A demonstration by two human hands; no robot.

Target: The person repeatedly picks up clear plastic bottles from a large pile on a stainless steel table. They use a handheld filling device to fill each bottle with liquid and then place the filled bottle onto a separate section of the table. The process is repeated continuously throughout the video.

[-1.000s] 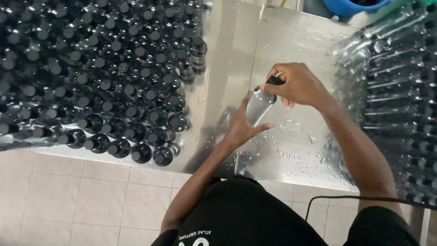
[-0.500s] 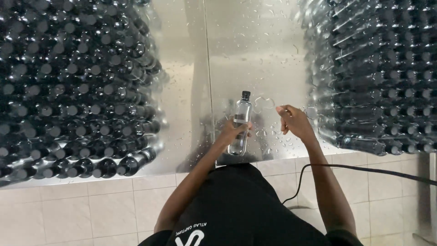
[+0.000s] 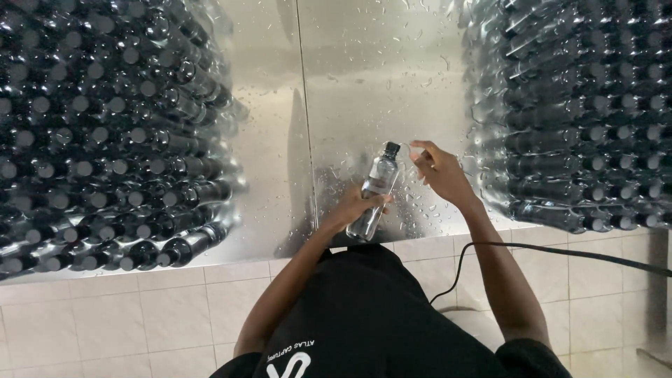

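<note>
Seen from the head camera, the person stood at a wet, shiny stainless-steel table [image 3: 378, 77] whose top was speckled with water drops and split by a thin seam running away from the body. The left hand [image 3: 353, 208] was wrapped around the lower body of a small clear plastic bottle with a dark cap [image 3: 376, 187]; its fingers were curled about the bottle in a firm grasp, the thumb lying across the front. The bottle lay tilted, cap pointing away from the person and slightly to the right, held just above the table near its front edge, roughly midway between the two masses of bottles.

The right hand [image 3: 439, 171] was beside the bottle's neck, just to the right of the cap. Its fingertips were pinched together on something thin and pale close to the cap; what that small thing was could not be told. The other fingers were loosely bent.

To the left, a dense crowd of clear bottles with dark caps [image 3: 105, 133] stood upright, packed tightly together and covering that end of the table. To the right, a stack of similar bottles lying on their sides [image 3: 574, 119] rose in rows, caps facing right.

Below the table edge ran a wall of pale square tiles [image 3: 140, 315]. A thin black cable [image 3: 560, 250] curved across it on the right, passing by the person's black shirt [image 3: 378, 315].
</note>
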